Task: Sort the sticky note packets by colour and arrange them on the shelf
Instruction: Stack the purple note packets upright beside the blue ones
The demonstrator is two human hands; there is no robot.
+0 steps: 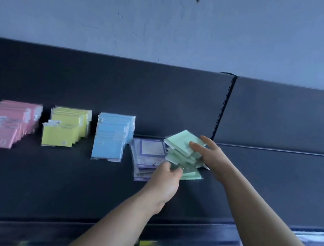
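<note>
1. Head view: dark shelf [68, 183] under a pale blue wall [169, 21]; green packets [182, 146] taken as the landmark.
2. Green packets: loose, slumped pile on the shelf, the top ones tilted and fanned, near the slotted upright [223, 110] of the back panel.
3. Purple packets [149, 152]: flat, overlapping stack touching the green packets on their left side.
4. Blue packets [112, 137]: upright row further left of the green packets, just beyond the purple stack.
5. Yellow packets [66, 127]: upright row further left again, apart from the blue.
6. Pink packets [10, 124]: row furthest left from the green packets, leaning back.
7. Left hand [167, 176]: at the near left corner of the green pile, fingers curled onto the lower packets; exact pinch blurred, cannot tell.
8. Right hand [210, 155]: at the right side of the green pile, fingers spread, fingertips [194, 145] resting on the top green packet.
</note>
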